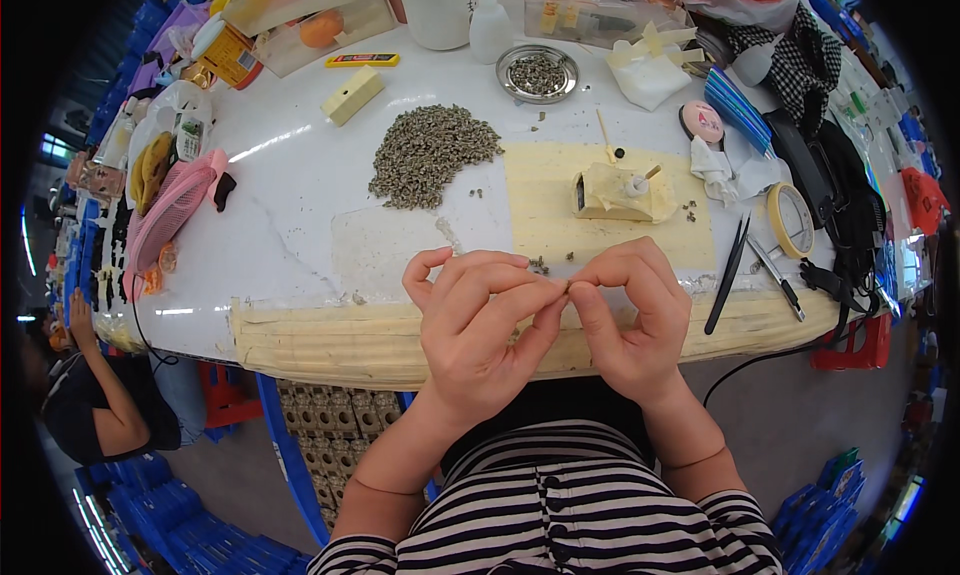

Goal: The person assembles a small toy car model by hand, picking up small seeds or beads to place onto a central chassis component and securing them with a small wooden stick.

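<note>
Both hands meet over the table's near edge. My left hand [488, 330] pinches with thumb and forefinger, its other fingers curled loosely. Fingertip to fingertip with it, my right hand [635, 320] is pinched as well. Between the tips sits a tiny dark metallic part [568, 287], mostly covered by the fingers; it looks like the small pieces on the table. A few loose small parts [539, 266] lie just beyond my fingers. Farther back is a big heap of small grey-brown metal parts [430, 155]. A taped block [620, 197] with a white nozzle-like tip stands beyond my right hand.
Black tweezers [728, 275], a craft knife [776, 280] and a tape roll [790, 221] lie at the right. A metal dish [538, 75] of parts stands at the back. A pink handheld fan [170, 215] lies left. A co-worker's arm [110, 395] shows at far left.
</note>
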{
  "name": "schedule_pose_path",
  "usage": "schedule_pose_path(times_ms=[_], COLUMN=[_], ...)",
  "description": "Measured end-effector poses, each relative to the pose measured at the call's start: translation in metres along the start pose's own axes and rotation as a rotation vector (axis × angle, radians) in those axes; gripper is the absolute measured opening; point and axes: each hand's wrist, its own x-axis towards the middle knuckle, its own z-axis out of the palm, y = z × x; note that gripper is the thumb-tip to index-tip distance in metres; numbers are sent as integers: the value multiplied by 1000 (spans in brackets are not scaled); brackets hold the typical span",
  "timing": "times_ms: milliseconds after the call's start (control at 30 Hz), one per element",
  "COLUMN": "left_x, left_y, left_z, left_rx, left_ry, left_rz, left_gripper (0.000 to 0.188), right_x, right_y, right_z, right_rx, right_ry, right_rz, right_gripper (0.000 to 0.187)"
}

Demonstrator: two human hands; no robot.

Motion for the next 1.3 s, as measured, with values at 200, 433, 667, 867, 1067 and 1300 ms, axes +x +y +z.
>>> schedule_pose_path(times_ms=[200,433,667,867,1067,1300], left_x=[1,2,0,0,0,1], left_y=[0,1,-1,-2,-2,-1], left_z=[-3,-6,-2,-3,-3,-3], left_rx=[-12,-9,-34,-49,-54,-54], left_ry=[-43,-65,-32,-32,-20,-33], left_rz=[-3,-41,-93,-105,-102,-99], left_gripper=[21,16,19,18,20,21], right_x=[0,16,49,53,37,9], right_y=[-2,5,21,29,8,2], right_z=[0,-23,-45,-45,-42,-12], right_rx=[24,-144,-536,-528,-322,427], right_ry=[3,155,117,70,240,19], right_rz=[57,39,-59,-110,-181,37], right_gripper=[8,6,11,9,7,12])
